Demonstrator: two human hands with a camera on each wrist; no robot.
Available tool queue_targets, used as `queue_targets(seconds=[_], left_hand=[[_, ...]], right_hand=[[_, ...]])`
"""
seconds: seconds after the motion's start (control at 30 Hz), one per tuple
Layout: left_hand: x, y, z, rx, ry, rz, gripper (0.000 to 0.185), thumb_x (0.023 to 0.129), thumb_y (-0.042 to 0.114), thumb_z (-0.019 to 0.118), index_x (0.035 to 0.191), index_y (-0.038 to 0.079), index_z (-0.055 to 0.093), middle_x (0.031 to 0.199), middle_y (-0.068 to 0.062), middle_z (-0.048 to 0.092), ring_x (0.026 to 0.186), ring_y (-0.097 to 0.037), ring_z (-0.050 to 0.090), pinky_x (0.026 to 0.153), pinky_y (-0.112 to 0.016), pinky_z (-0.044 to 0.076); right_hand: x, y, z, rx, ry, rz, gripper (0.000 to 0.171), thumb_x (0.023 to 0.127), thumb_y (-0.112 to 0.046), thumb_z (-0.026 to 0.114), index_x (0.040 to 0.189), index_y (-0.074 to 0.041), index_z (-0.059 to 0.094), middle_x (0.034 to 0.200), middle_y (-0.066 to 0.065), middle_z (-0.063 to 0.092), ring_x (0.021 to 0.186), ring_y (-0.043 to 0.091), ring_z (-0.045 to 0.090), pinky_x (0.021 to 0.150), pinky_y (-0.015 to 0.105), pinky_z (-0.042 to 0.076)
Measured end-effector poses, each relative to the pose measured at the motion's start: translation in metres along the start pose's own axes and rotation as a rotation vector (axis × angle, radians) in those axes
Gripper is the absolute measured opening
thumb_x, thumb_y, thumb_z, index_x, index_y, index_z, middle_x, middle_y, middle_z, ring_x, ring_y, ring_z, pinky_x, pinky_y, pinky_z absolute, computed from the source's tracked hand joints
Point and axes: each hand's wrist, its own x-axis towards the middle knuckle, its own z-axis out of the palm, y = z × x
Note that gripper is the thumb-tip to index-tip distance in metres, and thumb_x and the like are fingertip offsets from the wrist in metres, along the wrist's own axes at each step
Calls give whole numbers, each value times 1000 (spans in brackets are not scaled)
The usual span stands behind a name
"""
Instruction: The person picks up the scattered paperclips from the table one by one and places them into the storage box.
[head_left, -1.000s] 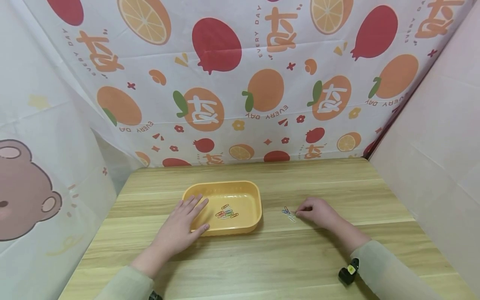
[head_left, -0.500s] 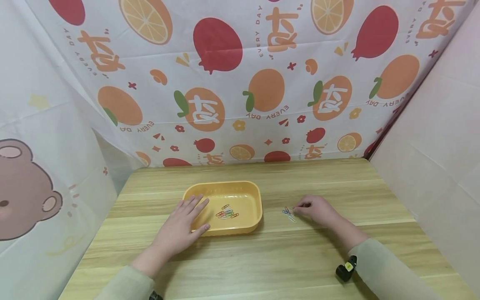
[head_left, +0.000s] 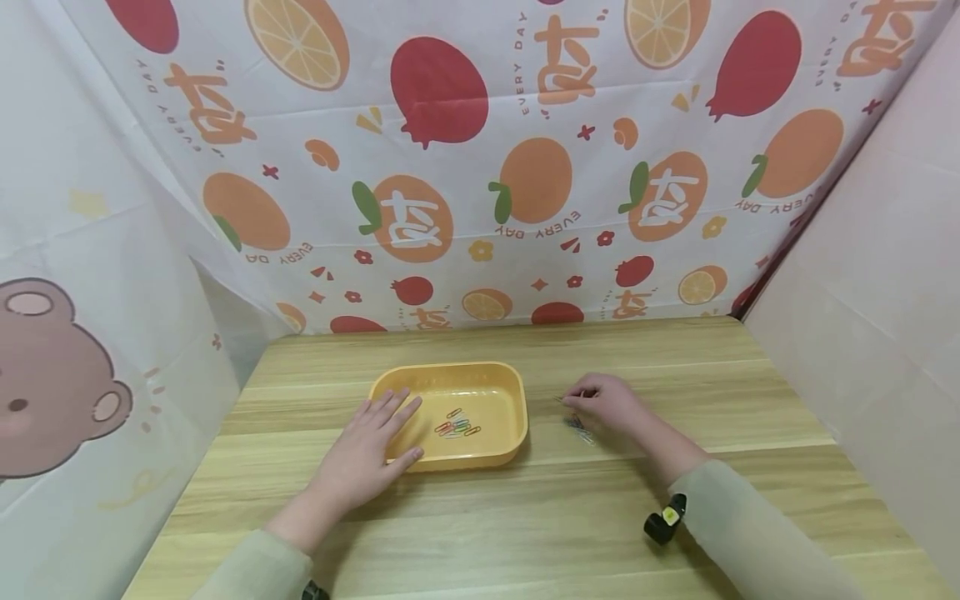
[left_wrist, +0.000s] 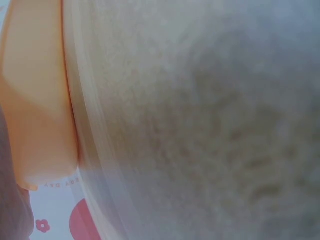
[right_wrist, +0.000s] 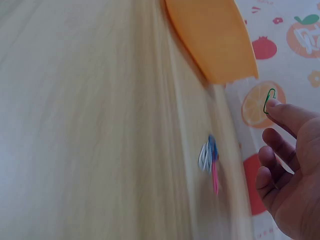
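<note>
A yellow tray (head_left: 501, 379) sits on the wooden table and has several coloured paper clips (head_left: 457, 427) lying in it. My left hand (head_left: 375, 446) rests flat on the tray's left rim, fingers straight. My right hand (head_left: 579, 400) is raised just right of the tray and pinches a green paper clip (right_wrist: 269, 100) between thumb and forefinger. A small pile of paper clips (head_left: 579, 427) lies on the table under that hand, also seen as the loose clips (right_wrist: 209, 155) in the right wrist view. The left wrist view is blurred and shows only the tray's side (left_wrist: 35, 105) and table.
A fruit-print cloth (head_left: 480, 158) hangs behind the table and a bear-print sheet (head_left: 52, 375) on the left. A plain panel (head_left: 862, 275) closes the right side. Bare wood (head_left: 487, 525) lies in front of the tray.
My right hand has lifted from the clip pile and moved left and back toward the tray, now holding a green clip. The left hand has stayed on the tray.
</note>
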Motion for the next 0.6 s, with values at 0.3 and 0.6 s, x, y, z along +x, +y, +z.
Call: queue_targets(seconds=[0.3, 0.6], left_hand=[[1, -1, 1, 2, -2, 7, 75, 95, 60, 52, 157, 23, 32, 162, -6, 28, 148, -32, 24, 120, -55, 16], [1, 0, -1, 1, 6, 9, 75, 94, 55, 58, 156, 22, 33, 161, -8, 30, 147, -33, 25, 120, -56, 17]], right_hand=[[21, -31, 19, 141, 15, -28, 16, 88, -32, 76, 96, -18, 79, 90, -3, 68, 83, 17, 60, 71, 32, 53], [41, -70, 41, 182, 31, -46, 14, 89, -30, 76, 97, -19, 79, 91, -4, 69, 84, 15, 59, 70, 30, 51]])
